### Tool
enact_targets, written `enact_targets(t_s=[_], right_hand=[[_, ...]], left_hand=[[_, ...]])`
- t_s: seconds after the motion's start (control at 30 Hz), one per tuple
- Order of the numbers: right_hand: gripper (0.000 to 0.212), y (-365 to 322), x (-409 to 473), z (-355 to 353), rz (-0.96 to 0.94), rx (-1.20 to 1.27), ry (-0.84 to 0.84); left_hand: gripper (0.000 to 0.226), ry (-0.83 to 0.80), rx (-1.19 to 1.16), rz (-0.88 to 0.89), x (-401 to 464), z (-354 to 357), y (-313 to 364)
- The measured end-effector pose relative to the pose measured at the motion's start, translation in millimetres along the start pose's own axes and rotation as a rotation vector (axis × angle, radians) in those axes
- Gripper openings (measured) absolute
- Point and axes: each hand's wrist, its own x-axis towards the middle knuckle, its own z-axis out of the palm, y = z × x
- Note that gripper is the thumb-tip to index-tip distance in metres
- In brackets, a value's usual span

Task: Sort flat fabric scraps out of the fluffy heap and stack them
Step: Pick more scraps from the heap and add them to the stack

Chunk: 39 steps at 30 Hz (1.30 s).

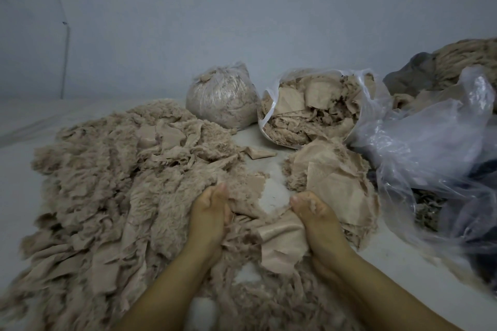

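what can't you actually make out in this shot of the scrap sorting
Head view only:
- Left hand fingertips: buried in the fluffy heap.
- Right hand palm side: turned away, so its grip on the flat scrap is unclear.
- Dark bundle: veiled by the plastic sheet and cut by the right edge.

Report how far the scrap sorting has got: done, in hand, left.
Done: a small stack of flat scraps lies right of the hands, and an open bag behind it holds more flat pieces. In hand: the left hand and right hand both grip a flat scrap at the heap's edge. Left: most of it; the fluffy heap remains large, with flat pieces showing.
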Motion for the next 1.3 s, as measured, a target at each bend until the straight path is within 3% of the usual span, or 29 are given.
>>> enact_targets(t_s=[0.13, 0.23, 0.37, 0.43, 0.53, 0.6, 0.67, 0.77, 0.9, 1.0, 1.1, 1.2, 1.3], right_hand=[[0.026, 2.8, -0.7, 2.0, 0.029, -0.009, -0.026], [0.02, 2.3, 2.1, 0.7, -0.026, 0.005, 0.113], [0.02, -0.6, 7.4, -10.7, -0.002, 0.068, 0.189], [0.023, 0.5, 7.4, -9.8, 0.034, 0.041, 0.121], [0.025, 4.7, 5.7, -3.0, 0.004, 0.003, 0.043], [0.024, 6.0, 4.0, -0.3, -0.061, -0.005, 0.025], [0.03, 5.8, 3.7, -3.3, -0.065, 0.044, -0.031], [0.048, -0.1, 6.7, -13.5, 0.129, 0.032, -0.231], [0.03, -4.0, 5.9, -21.3, 0.349, -0.166, -0.447], [0.017, -4.4, 5.5, -18.1, 0.257, -0.066, -0.329], [0.025, -5.5, 7.7, -16.7, 0.058, -0.023, -0.079], [0.031, -4.3, 9.6, -18.5, -0.008, -0.041, 0.029], [0.037, -2.6, 10.1, -18.6, 0.041, -0.02, 0.03]], left_hand=[[0.033, -0.244, 0.166, 0.058, -9.5, -0.4, -2.9], [0.029, -0.394, 0.328, 0.111, -15.2, 7.1, -4.9], [0.026, -0.26, 0.076, -0.045, -7.0, -0.4, 2.3], [0.026, -0.272, 0.058, -0.059, -4.7, -4.8, 2.4], [0.044, -0.459, 0.144, -0.012, -8.9, -4.1, -1.4], [0.033, -0.582, 0.232, 0.01, -13.7, -0.9, -5.5], [0.01, -0.591, 0.236, 0.024, -15.6, 2.8, -6.4], [0.018, -0.529, 0.13, 0.053, -13.3, 1.2, -4.6], [0.019, -0.649, 0.273, 0.144, -16.2, -0.5, -1.9], [0.017, -0.613, 0.327, 0.173, -15.9, 0.6, -4.9], [0.007, -0.487, 0.268, 0.058, -12.5, -1.0, -1.6], [0.031, -0.404, 0.277, -0.017, -8.9, -5.6, -2.4], [0.039, -0.396, 0.229, -0.034, -7.5, -7.7, -3.7]])
